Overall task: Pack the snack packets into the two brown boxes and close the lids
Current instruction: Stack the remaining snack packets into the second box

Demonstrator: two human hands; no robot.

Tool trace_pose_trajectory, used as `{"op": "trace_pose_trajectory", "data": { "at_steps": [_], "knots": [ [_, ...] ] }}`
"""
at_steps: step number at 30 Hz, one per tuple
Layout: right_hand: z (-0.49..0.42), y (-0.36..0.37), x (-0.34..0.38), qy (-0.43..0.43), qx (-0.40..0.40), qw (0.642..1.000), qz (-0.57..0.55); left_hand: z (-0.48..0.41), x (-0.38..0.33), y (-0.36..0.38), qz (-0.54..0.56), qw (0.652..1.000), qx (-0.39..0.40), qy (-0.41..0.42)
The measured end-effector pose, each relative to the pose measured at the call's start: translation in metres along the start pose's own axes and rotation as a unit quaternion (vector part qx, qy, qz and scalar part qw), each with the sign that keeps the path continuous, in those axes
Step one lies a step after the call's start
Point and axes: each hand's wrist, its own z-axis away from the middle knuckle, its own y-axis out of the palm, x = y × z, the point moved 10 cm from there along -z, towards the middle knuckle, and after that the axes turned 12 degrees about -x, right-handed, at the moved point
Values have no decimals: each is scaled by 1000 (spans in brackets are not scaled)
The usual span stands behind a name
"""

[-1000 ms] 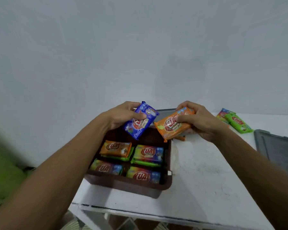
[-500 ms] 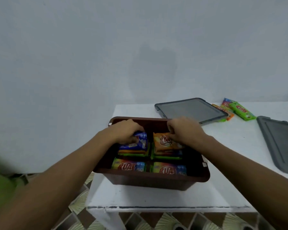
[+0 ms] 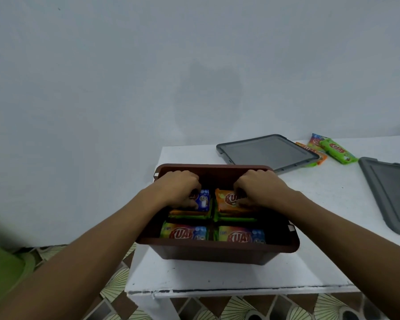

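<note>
A brown box (image 3: 217, 249) stands open near the table's front edge, with snack packets stacked inside. My left hand (image 3: 179, 188) presses a blue packet (image 3: 202, 200) onto the far-left stack. My right hand (image 3: 258, 189) holds an orange packet (image 3: 226, 200) down on the far-right stack. Two rainbow packets (image 3: 184, 233) lie in the near row. Only one brown box is in view.
A grey lid (image 3: 267, 152) lies on the white table (image 3: 321, 204) behind the box. A second grey lid (image 3: 388, 192) sits at the right edge. Loose packets, one green (image 3: 337, 151), lie at the back right. The table's left edge is beside the box.
Both hands came down from above the box with the blue and orange packets and now rest them on the far stacks. The view has shifted left.
</note>
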Motion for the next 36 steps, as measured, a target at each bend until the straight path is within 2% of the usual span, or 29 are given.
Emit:
{"op": "trace_pose_trajectory", "data": {
  "at_steps": [3, 6, 9, 12, 17, 22, 26, 30, 33, 36],
  "knots": [
    [2, -4, -4, 0, -14, 1000, -21, -6, -6, -3, 15, 1000, -4, 9],
    [11, -17, -16, -2, -36, 989, -140, -18, -22, -20, 194, 980, -34, -8],
    [31, -43, -50, 1, -149, 956, -252, -41, -34, -48, 291, 949, -114, -32],
    [61, -42, -116, 53, -220, 940, -254, -70, -53, -66, 310, 935, -167, -38],
    [116, 9, -240, 172, -162, 948, -214, -133, -110, -79, 315, 928, -194, -33],
    [145, 51, -330, 221, -95, 952, -188, -214, -187, -52, 257, 961, -100, 0],
    [144, 71, -387, 266, -88, 942, -183, -271, -228, -28, 198, 977, -79, -2],
    [125, 78, -426, 287, -86, 941, -155, -316, -238, -10, 146, 984, -101, -30],
    [110, 85, -442, 295, -61, 940, -162, -332, -223, 12, 114, 988, -57, -87],
    [98, 100, -447, 299, -25, 932, -202, -336, -208, 26, 85, 990, -38, -108]
  ]
}}
